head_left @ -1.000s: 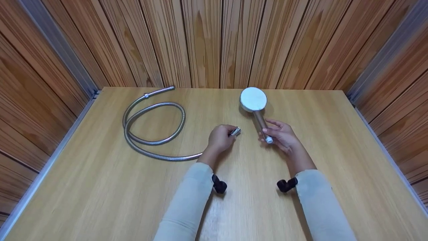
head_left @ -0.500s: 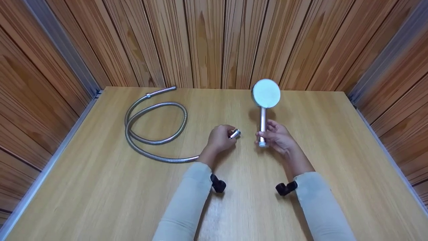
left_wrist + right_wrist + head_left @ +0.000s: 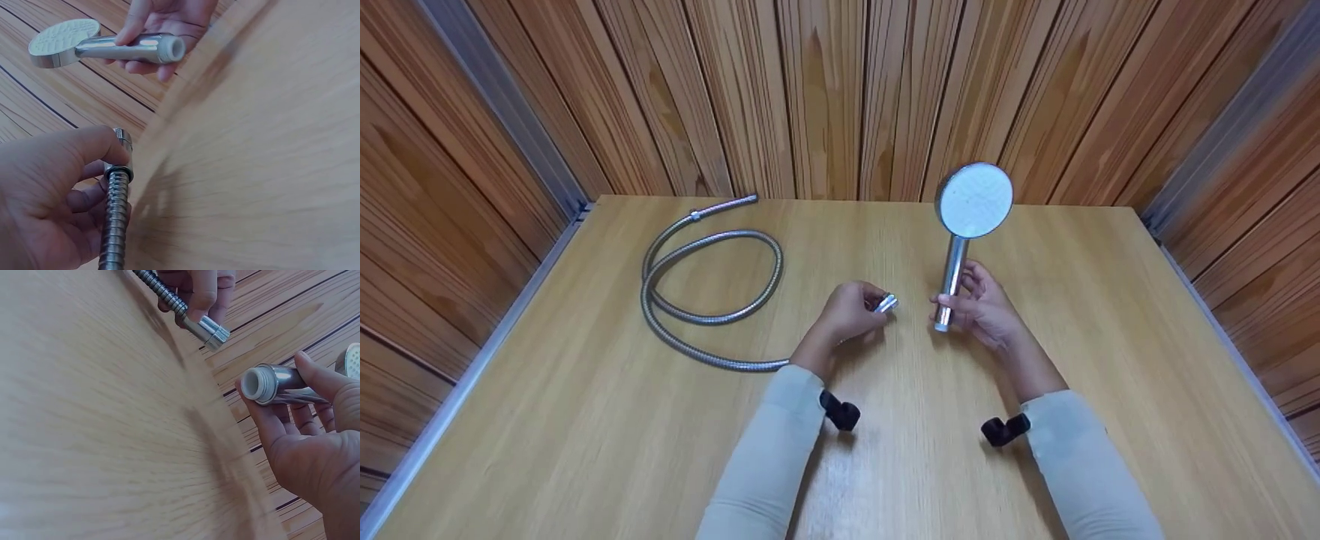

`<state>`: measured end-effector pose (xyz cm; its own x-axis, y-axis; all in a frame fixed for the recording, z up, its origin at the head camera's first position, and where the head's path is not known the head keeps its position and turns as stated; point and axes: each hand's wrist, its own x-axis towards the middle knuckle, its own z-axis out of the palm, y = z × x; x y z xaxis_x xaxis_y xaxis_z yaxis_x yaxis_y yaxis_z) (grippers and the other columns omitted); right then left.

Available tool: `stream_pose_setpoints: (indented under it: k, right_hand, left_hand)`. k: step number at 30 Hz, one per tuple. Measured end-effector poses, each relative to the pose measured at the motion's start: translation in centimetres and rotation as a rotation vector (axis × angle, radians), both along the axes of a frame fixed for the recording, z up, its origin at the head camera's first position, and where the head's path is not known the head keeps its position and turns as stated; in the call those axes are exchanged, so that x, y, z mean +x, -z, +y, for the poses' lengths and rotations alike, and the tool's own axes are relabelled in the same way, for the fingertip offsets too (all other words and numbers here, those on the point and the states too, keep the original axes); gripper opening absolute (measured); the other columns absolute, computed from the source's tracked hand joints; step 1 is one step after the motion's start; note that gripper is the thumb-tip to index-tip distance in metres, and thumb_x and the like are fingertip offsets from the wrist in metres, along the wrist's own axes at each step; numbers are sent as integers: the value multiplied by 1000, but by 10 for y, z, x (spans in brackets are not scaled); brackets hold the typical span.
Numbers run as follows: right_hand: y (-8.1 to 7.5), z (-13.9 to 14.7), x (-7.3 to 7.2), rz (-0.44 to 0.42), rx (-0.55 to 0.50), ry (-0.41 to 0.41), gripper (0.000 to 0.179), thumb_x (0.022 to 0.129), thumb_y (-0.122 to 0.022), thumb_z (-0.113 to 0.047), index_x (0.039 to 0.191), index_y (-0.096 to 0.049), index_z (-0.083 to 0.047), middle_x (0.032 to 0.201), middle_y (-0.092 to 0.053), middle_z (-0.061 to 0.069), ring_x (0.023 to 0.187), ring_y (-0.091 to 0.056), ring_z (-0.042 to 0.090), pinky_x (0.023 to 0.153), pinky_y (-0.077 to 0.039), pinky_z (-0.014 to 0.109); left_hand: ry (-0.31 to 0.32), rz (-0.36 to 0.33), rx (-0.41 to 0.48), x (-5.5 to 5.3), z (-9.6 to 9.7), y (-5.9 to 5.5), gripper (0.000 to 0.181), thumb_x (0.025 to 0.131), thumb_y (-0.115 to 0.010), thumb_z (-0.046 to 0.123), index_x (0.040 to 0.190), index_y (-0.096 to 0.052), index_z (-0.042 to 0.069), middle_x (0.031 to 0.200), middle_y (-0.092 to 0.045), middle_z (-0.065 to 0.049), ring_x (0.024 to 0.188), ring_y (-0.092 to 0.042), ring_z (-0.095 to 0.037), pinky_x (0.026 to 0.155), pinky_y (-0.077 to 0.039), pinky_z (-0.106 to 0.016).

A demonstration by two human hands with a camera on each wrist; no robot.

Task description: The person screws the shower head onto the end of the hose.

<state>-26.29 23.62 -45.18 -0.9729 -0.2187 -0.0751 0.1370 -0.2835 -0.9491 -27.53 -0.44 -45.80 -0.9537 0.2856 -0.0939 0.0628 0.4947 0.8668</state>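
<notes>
My left hand (image 3: 851,311) pinches the metal end nut of a ribbed shower hose (image 3: 115,216) between thumb and fingers, and the nut's tip points right. The rest of the hose lies looped on the table to the left. In my right hand (image 3: 986,311) is a chrome shower head (image 3: 976,201), gripped by its handle near the lower end. Its round pale face is up and turned toward me. The right wrist view shows a white threaded collar (image 3: 259,384) at the handle's end. A gap separates the hose nut from that collar.
The light wooden table (image 3: 915,465) runs back to a wood-panelled wall (image 3: 825,90), with panelled walls at both sides too. The hose's free end (image 3: 735,202) lies near the table's back edge. Small black cameras (image 3: 840,411) are strapped at both sleeves.
My right hand has raised the shower head and turned it, so its handle end now points down and slightly left. My left hand, still holding the hose nut, has shifted only slightly.
</notes>
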Motion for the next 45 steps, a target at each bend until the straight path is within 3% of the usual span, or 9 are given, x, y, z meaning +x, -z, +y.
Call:
stream_pose_setpoints:
  k: [6, 10, 16, 25, 33, 41, 45]
  right_hand:
    - [-4, -9, 5, 81, 62, 53, 55, 86, -69, 7, 130, -44, -14, 120, -55, 14, 101, -67, 29, 86, -54, 42]
    - [-10, -14, 9, 149, 94, 92, 51, 87, -70, 2, 130, -46, -11, 114, -62, 12, 97, -69, 26, 80, -56, 42]
    - [-21, -18, 13, 224, 125, 159, 55, 88, -71, -5, 137, -44, -3, 115, -63, 16, 95, -70, 26, 75, -57, 42]
    - [-35, -34, 24, 227, 32, 343, 50, 88, -71, -5, 134, -53, -2, 104, -63, 10, 90, -69, 23, 74, -57, 44]
    - [-45, -45, 32, 222, -76, 371, 44, 87, -71, 0, 128, -54, 3, 100, -63, 10, 87, -67, 22, 74, -56, 48]
    - [-48, -42, 37, 194, -85, 407, 47, 81, -78, -7, 123, -58, 2, 103, -58, 13, 90, -65, 24, 74, -56, 46]
    - [-47, -41, 37, 187, -96, 441, 39, 80, -78, -2, 115, -61, 1, 98, -59, 11, 85, -65, 22, 71, -57, 45]
  left_hand:
    - [8, -11, 57, 5, -2, -7, 25, 86, -71, 4, 109, -68, 13, 99, -64, 3, 93, -59, -14, 82, -50, -29]
    - [7, 0, 82, 11, -2, -12, 27, 87, -71, 4, 112, -67, 13, 100, -64, 4, 95, -60, -14, 86, -50, -29]
    - [13, 9, 133, 21, -3, -20, 26, 89, -71, 7, 113, -67, 15, 101, -64, 3, 94, -60, -15, 81, -52, -28]
    - [40, 31, 213, 34, 0, -29, 24, 87, -73, 7, 110, -69, 13, 98, -66, 3, 91, -62, -16, 75, -54, -28]
    - [56, 81, 235, 40, 3, -30, 22, 86, -75, 6, 106, -71, 14, 95, -67, 5, 89, -63, -14, 74, -54, -28]
    - [59, 90, 269, 44, 8, -32, 22, 84, -77, 7, 103, -72, 17, 93, -68, 5, 88, -63, -14, 75, -54, -29]
    - [62, 119, 276, 46, 11, -33, 23, 82, -79, 6, 103, -73, 14, 91, -68, 5, 85, -64, -14, 73, -54, -29]
